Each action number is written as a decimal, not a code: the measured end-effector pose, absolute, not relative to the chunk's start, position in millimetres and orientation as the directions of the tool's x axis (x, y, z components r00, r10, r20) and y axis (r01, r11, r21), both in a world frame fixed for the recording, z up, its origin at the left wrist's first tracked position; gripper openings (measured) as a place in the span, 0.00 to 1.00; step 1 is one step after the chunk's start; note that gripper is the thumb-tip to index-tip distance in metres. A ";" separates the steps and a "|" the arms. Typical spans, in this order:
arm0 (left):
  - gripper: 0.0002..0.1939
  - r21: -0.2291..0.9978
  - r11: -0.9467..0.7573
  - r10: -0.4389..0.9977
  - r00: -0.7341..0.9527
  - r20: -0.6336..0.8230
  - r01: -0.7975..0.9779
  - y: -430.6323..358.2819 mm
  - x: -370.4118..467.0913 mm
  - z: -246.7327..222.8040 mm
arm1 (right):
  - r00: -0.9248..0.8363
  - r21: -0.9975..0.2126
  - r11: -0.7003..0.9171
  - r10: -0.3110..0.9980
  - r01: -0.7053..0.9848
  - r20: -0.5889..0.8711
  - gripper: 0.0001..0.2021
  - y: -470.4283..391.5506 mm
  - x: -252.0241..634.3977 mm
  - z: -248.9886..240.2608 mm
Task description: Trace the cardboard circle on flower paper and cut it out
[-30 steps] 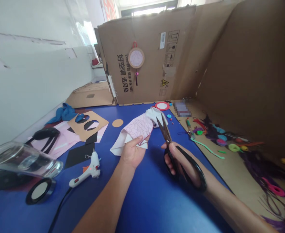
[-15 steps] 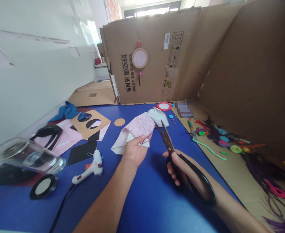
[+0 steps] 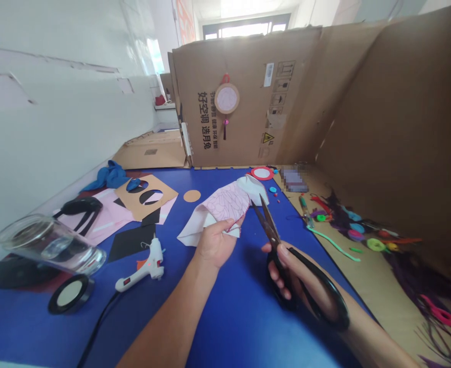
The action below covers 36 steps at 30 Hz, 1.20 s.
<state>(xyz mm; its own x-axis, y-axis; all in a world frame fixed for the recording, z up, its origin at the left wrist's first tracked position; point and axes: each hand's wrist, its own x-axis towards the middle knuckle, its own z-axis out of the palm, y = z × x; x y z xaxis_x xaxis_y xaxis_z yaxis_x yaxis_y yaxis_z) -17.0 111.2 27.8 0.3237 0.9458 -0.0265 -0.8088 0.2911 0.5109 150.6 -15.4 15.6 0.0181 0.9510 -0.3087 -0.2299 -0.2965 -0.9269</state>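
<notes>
Pinched in my left hand [image 3: 217, 243] is a piece of patterned cloth [image 3: 229, 200], pale pink with purple lines and a dark red stitched-looking edge. It is folded over, and its white underside shows at the left and far right. My right hand [image 3: 281, 271] grips a pair of black-handled scissors [image 3: 274, 235]. The scissors' blades are parted and point up and away, their tips close to the cloth's right edge. Whether the tips touch the cloth I cannot tell. Beyond the cloth lies a red ring with a white centre [image 3: 263, 173].
At left are a white glue gun [image 3: 149, 265], a glass of water [image 3: 52, 245], a roll of tape [image 3: 71, 295], black paper [image 3: 129, 242] and brown card with round holes [image 3: 146, 196]. A brown disc [image 3: 192, 196] lies mid-table. Buttons and threads [image 3: 354, 227] lie right; a round pendant [image 3: 227, 98] hangs on cardboard.
The view has tilted slightly, so most things sit a little lower and to the right. Both hands keep their holds, and the scissor blades remain parted near the cloth.
</notes>
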 end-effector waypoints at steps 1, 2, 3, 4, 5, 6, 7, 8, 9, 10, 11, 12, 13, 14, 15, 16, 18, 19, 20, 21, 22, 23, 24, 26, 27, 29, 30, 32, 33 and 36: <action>0.47 0.510 0.293 0.947 0.320 -0.036 -0.809 110.9 -17.1 28.3 | 0.022 -0.926 -0.296 0.951 -0.233 -0.310 0.41 -15.6 150.9 15.9; 0.47 0.509 0.296 0.947 0.317 -0.046 -0.808 110.6 -17.1 28.9 | 0.021 -0.925 -0.299 0.950 -0.236 -0.312 0.41 -15.9 151.3 15.9; 0.47 0.507 0.298 0.948 0.314 -0.056 -0.809 110.3 -17.2 29.4 | 0.021 -0.924 -0.299 0.950 -0.238 -0.312 0.40 -16.1 151.8 15.7; 0.47 0.505 0.300 0.948 0.312 -0.063 -0.810 109.9 -17.3 29.9 | 0.019 -0.924 -0.298 0.950 -0.239 -0.311 0.40 -16.3 152.2 15.3; 0.47 0.502 0.301 0.948 0.310 -0.067 -0.811 109.6 -17.4 30.4 | 0.016 -0.925 -0.296 0.951 -0.239 -0.309 0.39 -16.4 152.7 14.7; 0.47 0.500 0.302 0.948 0.310 -0.068 -0.812 109.3 -17.5 30.7 | 0.015 -0.926 -0.293 0.952 -0.237 -0.305 0.39 -16.6 153.1 14.1; 0.46 0.499 0.299 0.949 0.309 -0.064 -0.813 109.1 -17.6 30.8 | 0.012 -0.928 -0.290 0.954 -0.235 -0.301 0.38 -16.9 153.5 13.5; 0.46 0.499 0.296 0.949 0.310 -0.059 -0.814 109.0 -17.7 30.9 | 0.008 -0.929 -0.287 0.955 -0.233 -0.297 0.38 -17.3 153.8 13.0; 0.46 0.500 0.295 0.949 0.311 -0.053 -0.814 108.9 -17.7 30.9 | 0.005 -0.930 -0.287 0.955 -0.231 -0.296 0.37 -17.6 154.1 12.8; 0.47 0.503 0.293 0.949 0.312 -0.048 -0.813 109.0 -17.8 30.8 | 0.003 -0.930 -0.288 0.955 -0.228 -0.297 0.37 -18.1 154.3 12.8; 0.47 0.506 0.291 0.949 0.311 -0.045 -0.812 109.1 -17.8 30.7 | 0.003 -0.930 -0.292 0.954 -0.224 -0.300 0.38 -18.5 154.5 13.1; 0.47 0.508 0.289 0.950 0.310 -0.045 -0.811 109.3 -17.7 30.4 | 0.003 -0.930 -0.295 0.953 -0.219 -0.302 0.38 -18.8 154.8 13.6; 0.47 0.511 0.288 0.950 0.308 -0.046 -0.810 109.6 -17.7 30.1 | 0.004 -0.932 -0.294 0.953 -0.212 -0.302 0.38 -19.1 155.1 14.3; 0.47 0.513 0.287 0.950 0.308 -0.045 -0.809 109.8 -17.6 29.8 | 0.006 -0.935 -0.290 0.955 -0.203 -0.297 0.38 -19.2 155.5 15.0; 0.46 0.516 0.284 0.950 0.309 -0.039 -0.808 110.1 -17.5 29.4 | 0.010 -0.940 -0.283 0.957 -0.191 -0.290 0.38 -19.3 156.0 15.7; 0.46 0.518 0.283 0.949 0.314 -0.030 -0.807 110.4 -17.4 29.2 | 0.013 -0.944 -0.277 0.959 -0.178 -0.284 0.38 -19.2 156.6 16.2; 0.45 0.523 0.284 0.944 0.329 -0.007 -0.804 110.8 -17.4 28.8 | 0.018 -0.950 -0.271 0.961 -0.154 -0.277 0.39 -19.0 158.0 17.0; 0.45 0.524 0.284 0.942 0.336 0.004 -0.803 111.0 -17.4 28.8 | 0.018 -0.951 -0.272 0.961 -0.146 -0.277 0.39 -18.9 158.7 17.2; 0.45 0.524 0.284 0.939 0.343 0.015 -0.803 111.1 -17.4 28.8 | 0.015 -0.951 -0.274 0.960 -0.140 -0.279 0.39 -19.0 159.2 17.4; 0.45 0.523 0.284 0.938 0.347 0.023 -0.804 111.1 -17.4 29.0 | 0.008 -0.952 -0.276 0.960 -0.133 -0.280 0.39 -19.3 159.7 17.7; 0.45 0.522 0.284 0.937 0.348 0.027 -0.804 111.1 -17.4 29.3 | -0.001 -0.952 -0.277 0.960 -0.127 -0.279 0.39 -19.7 160.0 18.0; 0.45 0.521 0.283 0.938 0.347 0.027 -0.805 110.9 -17.4 29.8 | -0.007 -0.953 -0.277 0.960 -0.121 -0.278 0.38 -20.3 160.1 18.4; 0.46 0.520 0.282 0.939 0.343 0.022 -0.806 110.7 -17.4 30.4 | -0.009 -0.954 -0.277 0.961 -0.115 -0.278 0.38 -21.1 160.2 18.9; 0.47 0.518 0.277 0.945 0.327 0.006 -0.809 110.1 -17.2 32.3 | -0.010 -0.956 -0.273 0.962 -0.104 -0.273 0.37 -22.6 160.4 19.4; 0.48 0.516 0.275 0.948 0.319 -0.003 -0.811 109.7 -17.1 33.5 | -0.013 -0.958 -0.268 0.963 -0.100 -0.268 0.37 -23.2 160.7 19.2; 0.48 0.511 0.272 0.951 0.309 -0.014 -0.816 108.9 -16.7 36.0 | -0.031 -0.963 -0.253 0.968 -0.090 -0.251 0.35 -24.0 162.0 17.7; 0.48 0.508 0.271 0.952 0.306 -0.014 -0.818 108.5 -16.6 37.1 | -0.042 -0.967 -0.241 0.970 -0.084 -0.238 0.35 -24.2 163.0 16.3; 0.47 0.504 0.269 0.952 0.306 -0.011 -0.821 108.1 -16.2 38.6 | -0.054 -0.973 -0.218 0.975 -0.073 -0.214 0.32 -24.2 165.2 13.0; 0.47 0.503 0.270 0.951 0.308 -0.008 -0.821 108.0 -16.1 38.8 | -0.057 -0.975 -0.209 0.977 -0.071 -0.205 0.31 -24.2 166.3 11.3; 0.48 0.499 0.274 0.949 0.316 0.000 -0.822 108.0 -16.0 37.9 | -0.072 -0.977 -0.200 0.978 -0.073 -0.195 0.30 -24.1 167.9 7.9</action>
